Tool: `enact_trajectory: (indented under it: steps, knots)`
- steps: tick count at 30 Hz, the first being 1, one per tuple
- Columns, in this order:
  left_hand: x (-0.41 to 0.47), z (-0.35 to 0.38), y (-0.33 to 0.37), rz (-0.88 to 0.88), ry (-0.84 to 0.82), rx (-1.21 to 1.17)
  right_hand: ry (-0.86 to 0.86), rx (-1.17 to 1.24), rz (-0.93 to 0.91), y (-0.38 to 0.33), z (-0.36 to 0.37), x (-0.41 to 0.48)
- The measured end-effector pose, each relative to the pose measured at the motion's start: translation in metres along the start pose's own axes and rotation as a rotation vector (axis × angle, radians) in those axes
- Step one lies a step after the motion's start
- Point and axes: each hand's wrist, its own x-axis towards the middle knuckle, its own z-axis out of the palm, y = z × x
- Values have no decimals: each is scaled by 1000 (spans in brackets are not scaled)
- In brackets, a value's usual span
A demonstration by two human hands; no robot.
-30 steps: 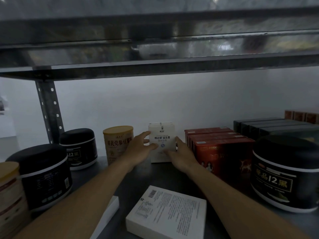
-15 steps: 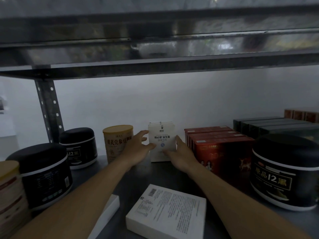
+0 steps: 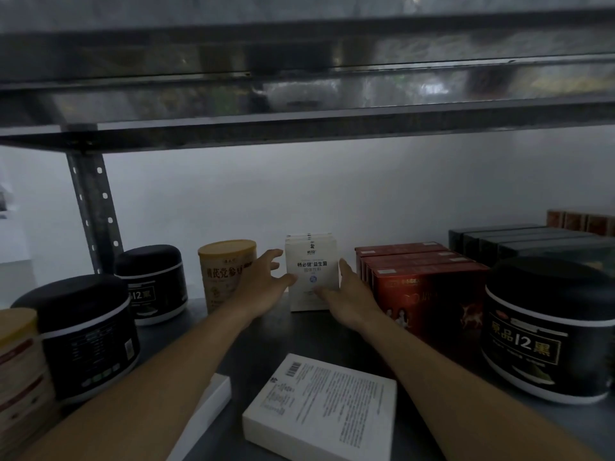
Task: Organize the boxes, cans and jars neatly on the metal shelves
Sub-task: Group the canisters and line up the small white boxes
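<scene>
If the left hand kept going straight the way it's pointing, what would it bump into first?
Probably the upright white box. The left hand points forward and slightly right, at the box's left side, and its thumb seems to touch it. Depth is hard to judge here.

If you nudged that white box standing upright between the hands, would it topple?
Probably, if pushed high: the white box stands tall on a narrow base. It looks like stiff cardboard, so likely light and firm to hold. Pushed low, it should slide on the smooth metal shelf.
</scene>
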Motion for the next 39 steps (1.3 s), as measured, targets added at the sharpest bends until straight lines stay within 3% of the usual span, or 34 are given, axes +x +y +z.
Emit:
enact_trajectory:
  steps: [8,15,28,39]
  knots:
    - [1,-2,-2,2,-3,2,23,-7,-9,0,2,3]
    - [0,-8,0,10,2,55,72,-157,-44,-5,5,6]
    - [2,1,6,12,-57,-121,31,10,72,-5,2,6]
    - [6,-4,5,-14,-70,-63,21,-172,67,-18,-4,-6]
